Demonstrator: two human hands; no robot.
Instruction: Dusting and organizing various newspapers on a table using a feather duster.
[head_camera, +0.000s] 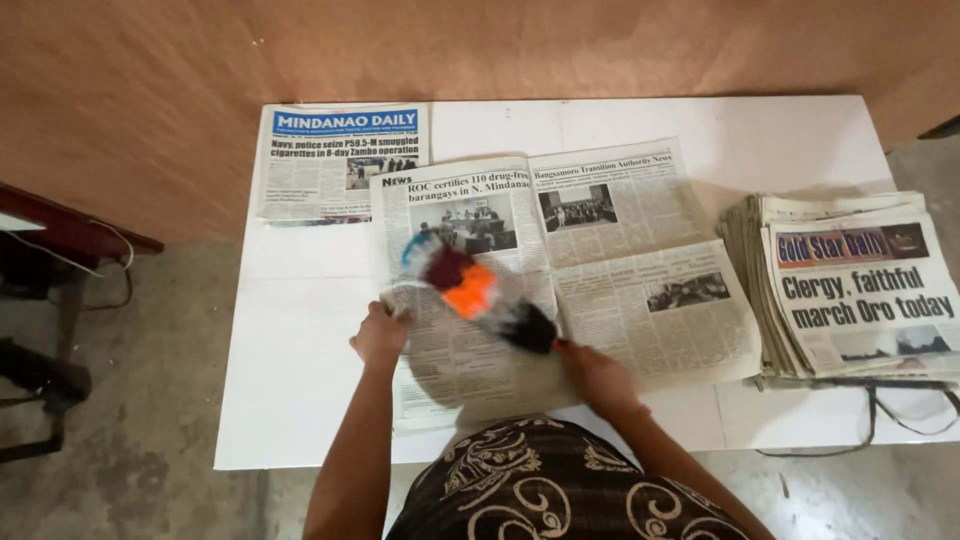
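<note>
Multicoloured feather duster (478, 291) is gripped in her right hand (598, 375) over the open newspaper (600, 280), left hand (381, 335) curled, pinning its left edge, bare white table (300, 350) leftward, newspaper stack (850, 285) crowding the right edge, concrete floor (130, 400) beyond.

A flat white rectangular tabletop (300, 330) carries an opened-out newspaper spread (620, 290) at its middle, a single folded newspaper with a blue masthead (340, 165) at the far left corner, and a thick stack of folded newspapers (850, 290) near its right edge.
</note>
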